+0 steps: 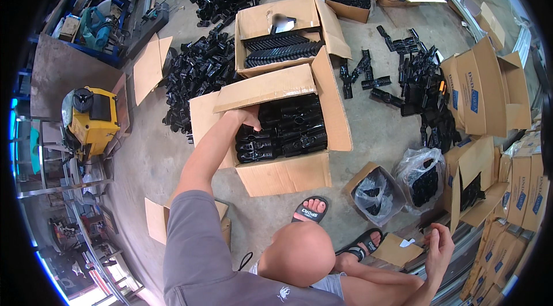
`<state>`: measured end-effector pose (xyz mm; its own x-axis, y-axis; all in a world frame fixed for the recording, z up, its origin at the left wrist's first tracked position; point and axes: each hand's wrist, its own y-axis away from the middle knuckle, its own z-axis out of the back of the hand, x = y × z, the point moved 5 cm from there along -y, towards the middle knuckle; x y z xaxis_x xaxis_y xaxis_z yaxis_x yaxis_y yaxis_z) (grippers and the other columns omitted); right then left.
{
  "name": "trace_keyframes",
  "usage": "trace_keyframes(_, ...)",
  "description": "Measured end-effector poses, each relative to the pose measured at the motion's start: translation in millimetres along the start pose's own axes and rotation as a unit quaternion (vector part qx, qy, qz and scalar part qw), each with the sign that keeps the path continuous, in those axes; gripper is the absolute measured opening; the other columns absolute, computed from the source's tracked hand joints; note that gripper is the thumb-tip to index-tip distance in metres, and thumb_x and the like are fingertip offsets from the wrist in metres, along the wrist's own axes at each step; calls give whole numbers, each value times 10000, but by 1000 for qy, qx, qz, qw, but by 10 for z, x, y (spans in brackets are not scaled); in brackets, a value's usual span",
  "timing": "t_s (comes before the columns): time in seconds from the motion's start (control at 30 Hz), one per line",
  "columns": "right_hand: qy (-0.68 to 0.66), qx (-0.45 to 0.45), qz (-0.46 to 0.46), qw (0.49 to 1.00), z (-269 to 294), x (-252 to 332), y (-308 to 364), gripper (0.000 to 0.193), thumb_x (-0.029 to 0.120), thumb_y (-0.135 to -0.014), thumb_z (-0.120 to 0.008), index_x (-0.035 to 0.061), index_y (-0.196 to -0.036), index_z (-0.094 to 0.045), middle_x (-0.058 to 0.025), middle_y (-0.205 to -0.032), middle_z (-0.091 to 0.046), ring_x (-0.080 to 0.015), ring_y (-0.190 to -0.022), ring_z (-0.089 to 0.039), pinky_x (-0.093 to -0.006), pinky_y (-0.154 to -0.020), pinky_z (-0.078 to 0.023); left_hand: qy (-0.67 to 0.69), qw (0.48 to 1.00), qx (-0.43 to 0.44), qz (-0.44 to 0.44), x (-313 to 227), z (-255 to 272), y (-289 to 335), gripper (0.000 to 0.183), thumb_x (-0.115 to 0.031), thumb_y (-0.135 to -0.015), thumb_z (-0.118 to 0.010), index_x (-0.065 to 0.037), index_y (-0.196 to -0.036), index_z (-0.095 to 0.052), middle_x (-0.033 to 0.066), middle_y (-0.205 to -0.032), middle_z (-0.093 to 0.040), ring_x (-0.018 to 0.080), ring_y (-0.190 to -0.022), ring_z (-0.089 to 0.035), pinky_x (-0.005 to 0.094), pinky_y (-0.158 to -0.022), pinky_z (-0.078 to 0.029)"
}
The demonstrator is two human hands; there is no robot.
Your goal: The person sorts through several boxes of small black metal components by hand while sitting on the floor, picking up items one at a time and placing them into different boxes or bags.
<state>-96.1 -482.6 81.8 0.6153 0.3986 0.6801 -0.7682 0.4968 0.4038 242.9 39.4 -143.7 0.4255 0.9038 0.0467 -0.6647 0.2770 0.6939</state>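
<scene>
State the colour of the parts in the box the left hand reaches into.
The parts are glossy black, seen best in the head view.

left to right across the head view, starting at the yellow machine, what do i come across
yellow machine, large open carton of black parts with the left hand in it, small carton lined with clear plastic, clear bag holding black parts

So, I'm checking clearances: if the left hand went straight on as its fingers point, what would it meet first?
Most likely the black parts in the open cardboard box; depth is unclear, so the left hand may already touch them.
</scene>
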Motion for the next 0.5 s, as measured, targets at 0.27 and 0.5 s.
trace_keyframes(0.27, 20, 5, 2, 1000, -16, -9, -32, 197, 107, -1011, -541, -43, -1083, -645, -57, -790, -633, -115, -753, -606, -266, -704, -492, -20, 999, 36, -33, -29, -41, 18, 781, -410, -600, -818, 22, -1227, -647, 256, -1245, -647, 387, -1212, -588, 428, -1045, -456)
trace_keyframes(0.5, 13, 5, -13, 1000, -16, -62, -44, 199, 117, -1014, -547, -45, -1079, -644, -54, -800, -631, -116, -762, -605, -265, -706, -491, 70, 988, 136, 28, 100, 344, 61, 701, -443, -598, -773, 34, -1105, -690, 242, -1193, -671, 336, -1142, -632, 403, -946, -495)
